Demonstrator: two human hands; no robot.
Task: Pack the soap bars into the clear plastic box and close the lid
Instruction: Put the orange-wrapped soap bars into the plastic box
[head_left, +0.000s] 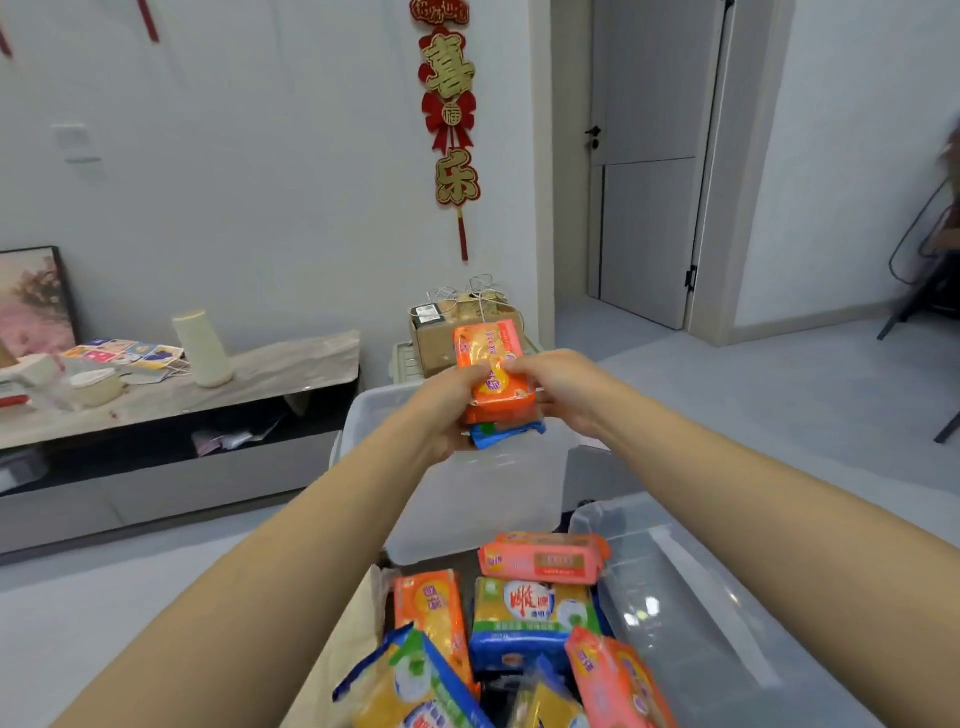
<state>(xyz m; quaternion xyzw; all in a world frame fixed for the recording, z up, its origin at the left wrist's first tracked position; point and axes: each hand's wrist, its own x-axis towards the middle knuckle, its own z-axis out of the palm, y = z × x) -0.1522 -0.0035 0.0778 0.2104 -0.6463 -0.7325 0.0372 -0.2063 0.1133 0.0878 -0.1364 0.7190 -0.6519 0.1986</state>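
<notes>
Both hands are raised over the clear plastic box (467, 499), which sits open just beyond the pile of soap. The left hand (447, 410) cups a small stack from below and the side, and the right hand (561, 395) pinches the top of it with thumb and fingers. The stack is an orange-wrapped bar (493, 369) resting on a blue-wrapped bar (506, 432), held directly above the box's far half.

Judging by what shows, packing is at an early stage: I cannot see any bars lying inside the box, though its frosted walls hide much of the floor. On the near side of the box a heap of wrapped bars (519, 623) waits, pink, orange, yellow and blue. The clear lid (691, 597) lies off the box, to its near right, beside that heap. Left to do: lower this pair in, move the rest across, then fit the lid
</notes>
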